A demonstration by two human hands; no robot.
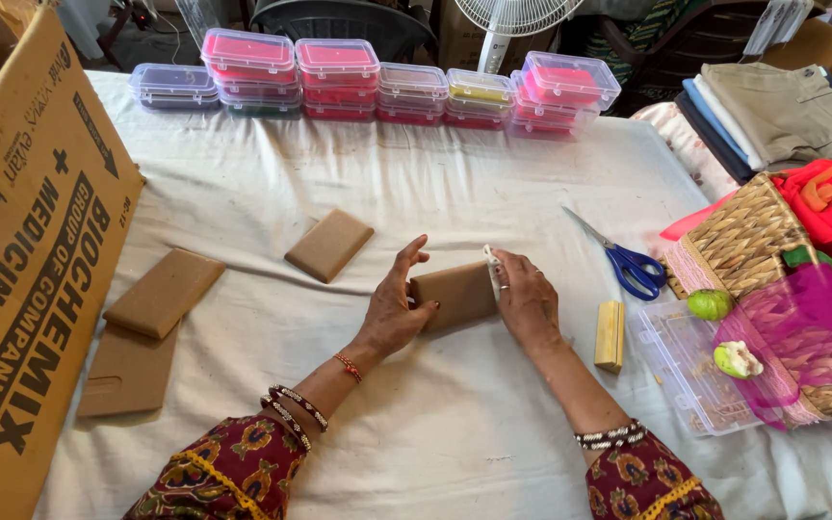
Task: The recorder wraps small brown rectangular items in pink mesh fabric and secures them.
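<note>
In the middle of the table point(435, 404), we see a small brown packet point(455, 295) lying on the white cloth. The left hand point(395, 306) presses its left end, with the thumb and first finger spread apart. The right hand point(527, 300) holds the right end, and its fingers pinch a little white strip point(490, 260) at the packet's top corner.

Just right of that hand stands a small yellow block point(610, 335). Blue-handled scissors point(618, 255) lie beyond it, toward the right edge. At the right edge sit a clear plastic box point(686, 371), a woven basket point(739, 241) with bright red and pink cloth, and 2 small green fruits point(710, 304).

Left of the hands, 1 brown pad point(329, 245) lies alone. 2 more brown pads point(146, 327) overlap near the left edge. A big cardboard box point(26, 241) leans over that left edge.

Along the far edge stands a row of clear lidded boxes point(377, 79) with pink and red inside. Nothing lies between the hands and the packet. Behind the table we see a white fan point(512, 19), a dark chair point(339, 19) and folded clothes point(772, 111).
</note>
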